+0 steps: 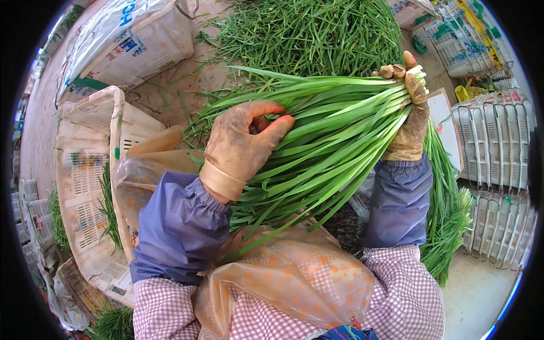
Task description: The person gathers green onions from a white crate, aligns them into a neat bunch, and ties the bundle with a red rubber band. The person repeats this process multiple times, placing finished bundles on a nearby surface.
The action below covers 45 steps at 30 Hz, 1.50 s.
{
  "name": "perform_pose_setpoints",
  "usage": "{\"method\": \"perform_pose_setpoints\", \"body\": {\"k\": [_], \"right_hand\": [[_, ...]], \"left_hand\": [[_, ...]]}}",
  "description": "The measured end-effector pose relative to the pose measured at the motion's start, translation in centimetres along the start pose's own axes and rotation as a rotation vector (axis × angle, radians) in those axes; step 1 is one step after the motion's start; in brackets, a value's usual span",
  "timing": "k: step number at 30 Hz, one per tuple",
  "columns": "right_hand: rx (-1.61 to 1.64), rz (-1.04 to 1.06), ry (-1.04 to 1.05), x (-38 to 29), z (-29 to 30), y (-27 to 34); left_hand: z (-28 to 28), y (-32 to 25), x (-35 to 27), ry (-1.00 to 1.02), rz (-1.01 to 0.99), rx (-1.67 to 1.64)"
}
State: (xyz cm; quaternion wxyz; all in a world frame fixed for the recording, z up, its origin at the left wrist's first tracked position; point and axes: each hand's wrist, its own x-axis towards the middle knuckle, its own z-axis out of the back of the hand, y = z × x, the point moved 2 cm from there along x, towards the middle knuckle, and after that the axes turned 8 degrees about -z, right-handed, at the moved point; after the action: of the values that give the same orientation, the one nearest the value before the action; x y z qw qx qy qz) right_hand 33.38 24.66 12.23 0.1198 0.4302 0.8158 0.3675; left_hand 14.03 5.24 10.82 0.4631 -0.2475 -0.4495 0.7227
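Note:
A bunch of long flat green leaves, looking like garlic chives (pixel 335 123), fans out leftward across the view, its pale cut ends at the upper right. My right hand (pixel 410 110), in a soiled rubber glove, grips the bunch close to those ends. At the leaves' left side is my left hand (pixel 250 140), also gloved, thumb and forefinger curled towards each other with a small gap; whether a leaf lies between them cannot be told. Below the leaves, a translucent plastic apron (pixel 293 272) covers my lap. More bundled chives (pixel 442 221) lie beside my right arm.
A heap of loose green leaves (pixel 310 34) covers the floor ahead. A white plastic crate (pixel 85 191) stands at my left, with a lined crate (pixel 140 51) beyond it. Stacked crates (pixel 495 144) stand at the right, near a white board (pixel 444 123).

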Motion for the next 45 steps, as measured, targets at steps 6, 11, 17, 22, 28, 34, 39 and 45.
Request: {"method": "perform_pose_setpoints", "body": {"k": [6, 11, 17, 22, 28, 34, 39, 45], "right_hand": [[0.050, -0.037, 0.006, -0.1, -0.4, -0.2], [0.076, -0.047, 0.011, -0.1, -0.3, -0.3], [0.053, -0.051, 0.026, -0.1, -0.2, -0.4], [0.032, -0.041, 0.041, 0.0, 0.2, -0.4], [-0.027, -0.009, -0.003, -0.2, 0.3, -0.2], [-0.050, 0.016, -0.053, -0.3, 0.6, 0.4], [-0.066, 0.053, -0.022, 0.1, 0.4, 0.9], [-0.158, 0.096, -0.027, 0.0, 1.0, 0.9]], "left_hand": [[-1.2, -0.5, 1.3, -0.092, -0.245, 0.077], [-2.0, -1.0, 2.9, 0.070, 0.073, -0.103], [-2.4, 0.0, 3.8, 0.143, 0.150, -0.326], [0.6, 0.4, 3.6, 0.219, 0.281, -0.728], [6.8, 0.5, 3.9, 0.304, 0.185, -0.851], [17.1, 1.9, 5.7, 0.238, -0.151, -1.107], [19.2, 8.4, 7.7, 0.094, -0.134, 0.091], [7.1, 1.2, 5.7, 0.092, -0.766, 0.296]]}}
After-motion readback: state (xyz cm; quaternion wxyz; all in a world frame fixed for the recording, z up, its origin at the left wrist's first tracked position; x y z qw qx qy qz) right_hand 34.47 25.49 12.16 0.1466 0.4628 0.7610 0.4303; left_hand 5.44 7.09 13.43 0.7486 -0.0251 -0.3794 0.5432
